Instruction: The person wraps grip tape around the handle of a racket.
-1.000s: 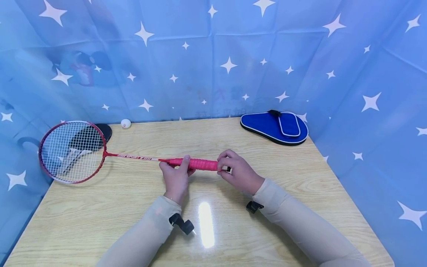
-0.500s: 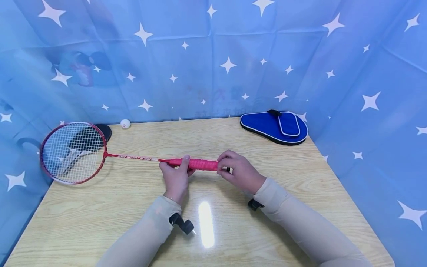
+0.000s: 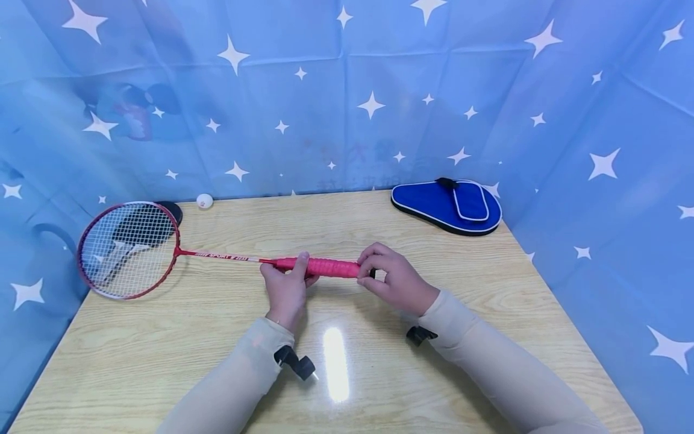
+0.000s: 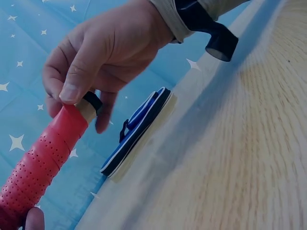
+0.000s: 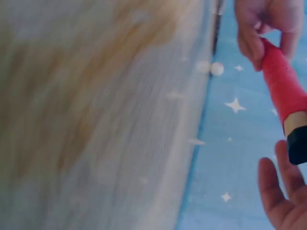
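Note:
A badminton racket (image 3: 219,255) is held up level over the table, its strung head to the left and its pink-red handle grip (image 3: 333,268) to the right. My left hand (image 3: 286,292) grips the handle near the shaft, thumb on top. With thumb and fingers, my right hand (image 3: 396,277) pinches the lower end of the grip sleeve, as the left wrist view shows. Below the sleeve's edge a bare wooden strip (image 4: 87,109) and the black butt cap (image 5: 298,145) show. In the right wrist view, some right-hand fingers (image 5: 272,184) spread apart beyond the cap.
Seen behind the strings, a dark table tennis bat (image 3: 173,211) lies at the back left. Beside it is a white ball (image 3: 204,201). A blue bat case (image 3: 434,202) lies at the back right. Star-patterned cloth (image 3: 325,120) hangs around the wooden table (image 3: 162,349).
The racket has shifted slightly to the right, its head most visibly. My right hand has moved a little right at the handle's end, while my left hand has hardly moved.

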`<state>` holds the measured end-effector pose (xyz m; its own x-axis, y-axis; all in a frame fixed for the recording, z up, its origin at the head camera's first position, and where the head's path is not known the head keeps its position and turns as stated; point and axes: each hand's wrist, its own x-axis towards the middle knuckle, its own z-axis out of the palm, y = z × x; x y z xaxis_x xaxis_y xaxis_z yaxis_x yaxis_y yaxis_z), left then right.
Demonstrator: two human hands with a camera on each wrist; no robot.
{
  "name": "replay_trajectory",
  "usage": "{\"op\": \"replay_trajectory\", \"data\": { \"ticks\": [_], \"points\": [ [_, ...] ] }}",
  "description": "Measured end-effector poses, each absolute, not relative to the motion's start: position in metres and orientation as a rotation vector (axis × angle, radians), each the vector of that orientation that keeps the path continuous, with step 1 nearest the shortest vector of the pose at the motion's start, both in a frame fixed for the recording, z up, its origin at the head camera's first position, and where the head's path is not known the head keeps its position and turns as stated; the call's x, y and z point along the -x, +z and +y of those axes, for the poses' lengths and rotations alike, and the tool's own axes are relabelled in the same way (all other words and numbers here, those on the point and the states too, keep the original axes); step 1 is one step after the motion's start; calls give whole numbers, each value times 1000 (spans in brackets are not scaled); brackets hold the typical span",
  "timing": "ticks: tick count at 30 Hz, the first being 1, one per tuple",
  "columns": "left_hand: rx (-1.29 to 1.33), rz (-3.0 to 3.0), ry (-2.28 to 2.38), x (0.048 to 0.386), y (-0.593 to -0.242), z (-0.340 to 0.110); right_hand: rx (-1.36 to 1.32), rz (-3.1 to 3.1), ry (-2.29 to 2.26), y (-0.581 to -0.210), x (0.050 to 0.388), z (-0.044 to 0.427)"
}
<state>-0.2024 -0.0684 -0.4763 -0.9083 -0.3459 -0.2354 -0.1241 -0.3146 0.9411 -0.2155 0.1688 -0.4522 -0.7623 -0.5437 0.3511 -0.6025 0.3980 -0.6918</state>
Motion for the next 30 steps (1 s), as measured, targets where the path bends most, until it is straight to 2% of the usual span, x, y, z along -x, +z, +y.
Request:
{"op": "replay_trajectory", "data": {
  "ticks": [7, 16, 30],
  "points": [
    [-620, -1729, -2391, 202, -474, -68, -832, -2631, 1641, -450, 213, 167],
    [-620, -1682, -2398, 202, -472, -66, -392, -2603, 2112, -453, 215, 160],
    [-616, -1634, -2428, 202, -475, -65, 43, -2471, 2396, -452, 221, 152]
  ]
}}
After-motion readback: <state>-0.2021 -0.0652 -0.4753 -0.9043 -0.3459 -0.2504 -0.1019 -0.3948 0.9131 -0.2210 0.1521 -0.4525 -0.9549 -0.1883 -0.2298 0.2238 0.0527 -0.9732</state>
